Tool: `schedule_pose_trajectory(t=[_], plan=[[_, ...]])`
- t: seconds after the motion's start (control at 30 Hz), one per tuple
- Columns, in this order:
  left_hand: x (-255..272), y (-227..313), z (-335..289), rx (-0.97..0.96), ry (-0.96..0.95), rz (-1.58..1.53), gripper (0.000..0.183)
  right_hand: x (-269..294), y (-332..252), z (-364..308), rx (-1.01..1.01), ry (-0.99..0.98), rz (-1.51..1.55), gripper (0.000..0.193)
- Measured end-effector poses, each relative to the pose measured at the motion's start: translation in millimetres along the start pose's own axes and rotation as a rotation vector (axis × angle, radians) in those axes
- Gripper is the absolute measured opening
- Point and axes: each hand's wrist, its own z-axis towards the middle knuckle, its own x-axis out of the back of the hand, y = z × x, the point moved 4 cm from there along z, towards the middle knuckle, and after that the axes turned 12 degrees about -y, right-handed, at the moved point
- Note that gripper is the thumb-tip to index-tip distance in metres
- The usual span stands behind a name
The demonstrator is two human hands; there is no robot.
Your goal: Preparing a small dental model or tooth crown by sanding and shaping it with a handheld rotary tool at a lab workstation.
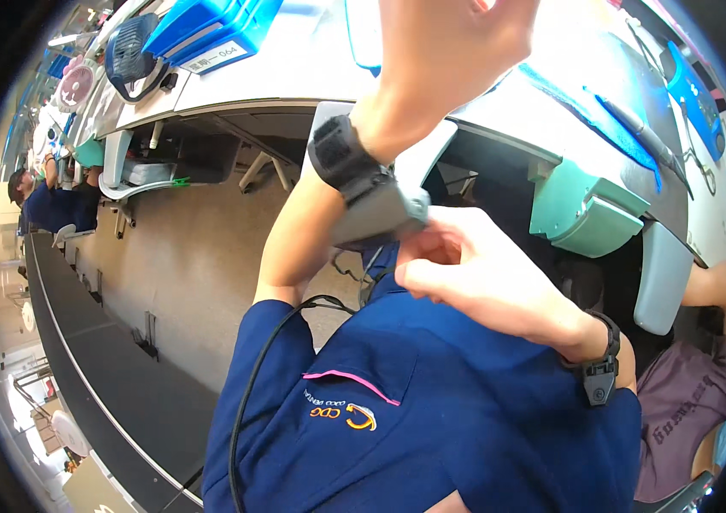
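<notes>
My left hand (457, 43) is raised near the top edge, its back toward the camera and its fingers cut off by the rim. A black strap carrying a grey box-shaped wrist device (376, 205) is wrapped around that wrist. My right hand (474, 274) comes in from the right, and its fingertips pinch the lower corner of the grey device. A black band (602, 372) sits on my right wrist. Below both arms is my dark blue shirt (431, 427), with a black cable (247, 402) running over it.
A pale workbench (294, 77) curves across the top with blue bins (209, 30) and a small fan (128, 51). Teal and grey fittings (589, 214) hang under its edge. A person in a purple shirt (687, 410) sits to the right, another person (47, 205) far left.
</notes>
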Motion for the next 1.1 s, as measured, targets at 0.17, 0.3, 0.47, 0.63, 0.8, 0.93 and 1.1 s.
schedule_pose_trajectory(t=[0.17, 0.3, 0.47, 0.63, 0.8, 0.93, 1.1], plan=[[-13, 9, -4, -0.248, -0.003, 0.185, 0.021, -3, -24, -1, 0.132, 0.024, -0.102, 0.031], [-20, 8, -9, -0.201, -0.207, 0.216, 0.025, 0, -24, -11, 0.227, 0.211, -0.333, 0.021], [-26, 20, -13, -0.126, -0.566, 0.525, 0.032, -19, -39, -27, 0.642, 0.367, -0.990, 0.050], [-23, 14, -21, -0.244, -0.522, 0.440, 0.035, -13, -18, -15, 0.450, 0.235, -1.022, 0.053], [-17, 22, -7, 0.138, -0.382, -0.274, 0.014, 2, -7, -10, 0.450, 0.261, -0.865, 0.042], [-14, 19, -4, 0.360, -0.413, -0.635, 0.018, 9, -9, 0, 0.468, 0.291, -0.810, 0.034], [4, 33, 3, 0.629, -0.461, -0.757, 0.026, 13, -7, 4, 0.500, 0.286, -0.795, 0.032]])
